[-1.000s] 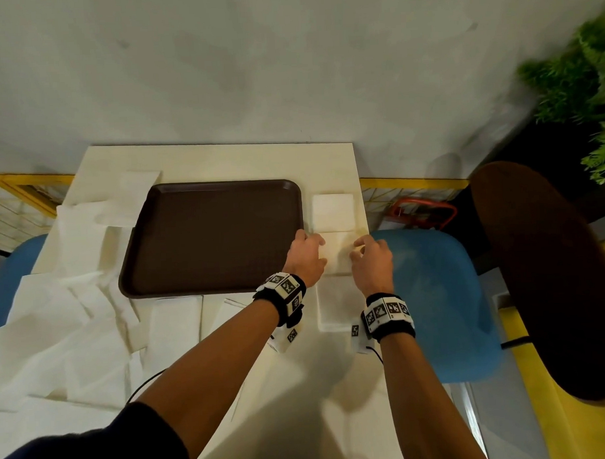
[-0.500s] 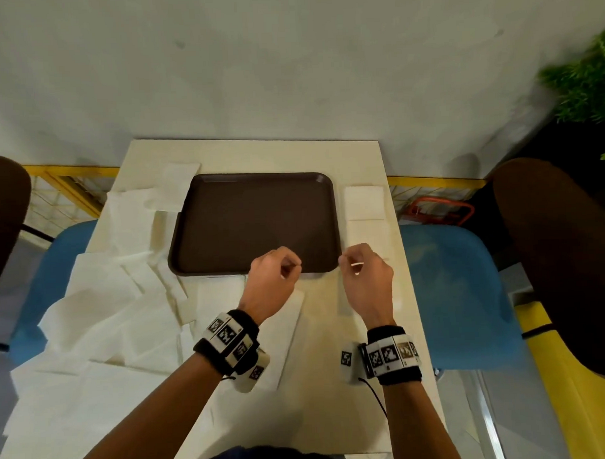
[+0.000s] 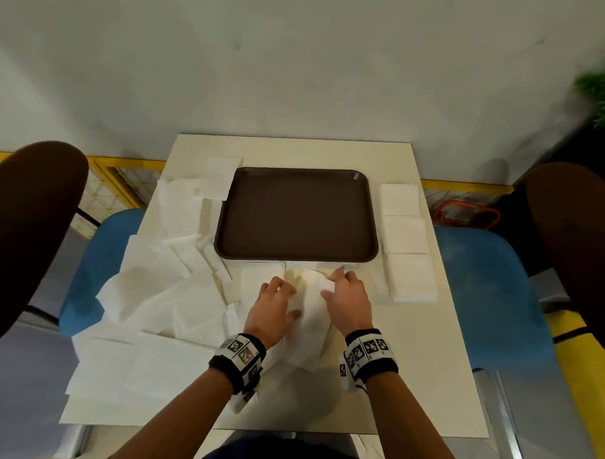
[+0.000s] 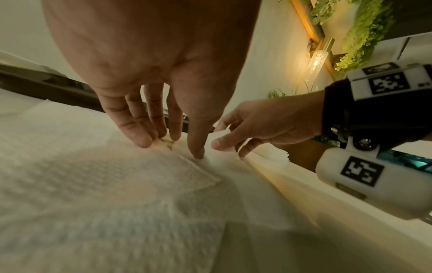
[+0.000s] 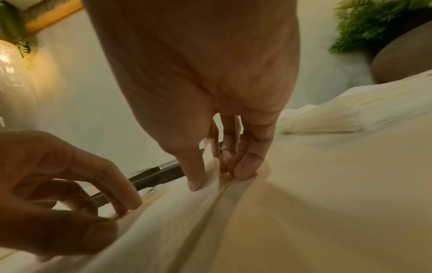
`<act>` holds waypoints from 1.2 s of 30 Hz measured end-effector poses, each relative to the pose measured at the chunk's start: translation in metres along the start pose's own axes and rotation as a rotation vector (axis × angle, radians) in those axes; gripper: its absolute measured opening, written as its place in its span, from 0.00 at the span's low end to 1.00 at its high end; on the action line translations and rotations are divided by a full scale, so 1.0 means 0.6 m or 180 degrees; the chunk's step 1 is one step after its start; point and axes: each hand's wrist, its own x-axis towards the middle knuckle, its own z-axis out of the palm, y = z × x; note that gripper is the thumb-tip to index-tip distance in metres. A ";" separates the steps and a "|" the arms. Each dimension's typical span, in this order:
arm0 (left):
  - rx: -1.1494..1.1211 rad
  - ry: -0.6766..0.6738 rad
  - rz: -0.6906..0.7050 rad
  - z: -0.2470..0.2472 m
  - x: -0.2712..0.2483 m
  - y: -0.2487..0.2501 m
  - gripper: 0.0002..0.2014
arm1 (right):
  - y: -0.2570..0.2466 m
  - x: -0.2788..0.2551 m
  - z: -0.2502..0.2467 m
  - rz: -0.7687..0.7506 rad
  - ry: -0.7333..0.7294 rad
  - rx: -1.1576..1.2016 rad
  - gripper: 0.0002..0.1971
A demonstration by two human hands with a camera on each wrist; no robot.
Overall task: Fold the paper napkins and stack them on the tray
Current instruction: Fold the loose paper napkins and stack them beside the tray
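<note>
Head view: brown tray [image 3: 295, 216] sits far-centre on the table [image 3: 432, 355], nothing in it. Three folded napkins [image 3: 406, 241] in a row along the table's right edge, just beside the tray. Loose napkin pile [image 3: 152, 303] covers the left side and overhangs the left and near edges. Open table surface near-right. Both hands work one napkin [image 3: 309, 325] just near of the tray's near rim; left hand [image 3: 273, 307] pinches its far-left part, right hand [image 3: 348, 301] pinches its far-right corner, which is lifted. Blue chairs [image 3: 492, 291] on both sides, partly cut off by dark blurred shapes.

Left wrist view: left hand [image 4: 151, 77] has its fingertips [image 4: 142, 140] down on the napkin [image 4: 112, 177], pinching a small ridge. Right hand [image 4: 264, 125] holds an edge betw. thumb and fingers. Foreground blurred.

Right wrist view: right hand [image 5: 210, 92] w/ thumb and fingers nipping a raised fold of the napkin [image 5: 177, 221]. Left hand [image 5: 58, 184] curled at left, tips on the sheet. Tray edge [image 5: 154, 177] barely visible behind; heavy blur.
</note>
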 end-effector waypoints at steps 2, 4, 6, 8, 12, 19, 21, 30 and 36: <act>0.0035 0.0045 0.0019 0.001 -0.004 0.002 0.25 | -0.005 -0.001 0.003 0.0009 0.0033 -0.0041 0.22; 0.0025 0.0048 0.0024 0.000 -0.006 0.002 0.25 | -0.009 -0.005 0.004 0.0028 0.0095 0.0017 0.20; 0.0020 0.0042 0.0053 0.000 -0.006 0.003 0.24 | -0.012 -0.009 0.003 0.0041 0.0211 0.0160 0.20; 0.0033 0.0036 0.0080 -0.002 -0.005 0.002 0.24 | -0.014 -0.014 0.001 0.0046 0.0358 0.0291 0.15; 0.0083 0.0037 0.0113 -0.001 -0.004 -0.001 0.25 | -0.017 -0.022 -0.008 0.0030 0.0518 0.0291 0.05; 0.0090 0.0017 0.0167 -0.002 -0.003 -0.004 0.25 | 0.003 -0.029 -0.010 -0.0041 0.0568 0.0269 0.12; 0.0062 0.0053 0.0189 -0.006 -0.004 -0.004 0.28 | 0.005 -0.036 -0.017 -0.0179 0.0662 0.0550 0.10; -0.1634 -0.0013 0.0350 -0.108 -0.006 0.017 0.45 | -0.043 -0.095 -0.149 -0.1150 0.0258 0.1762 0.08; -0.2319 -0.0390 0.0538 -0.170 -0.041 0.060 0.12 | -0.079 -0.095 -0.207 -0.1031 0.0889 0.2450 0.06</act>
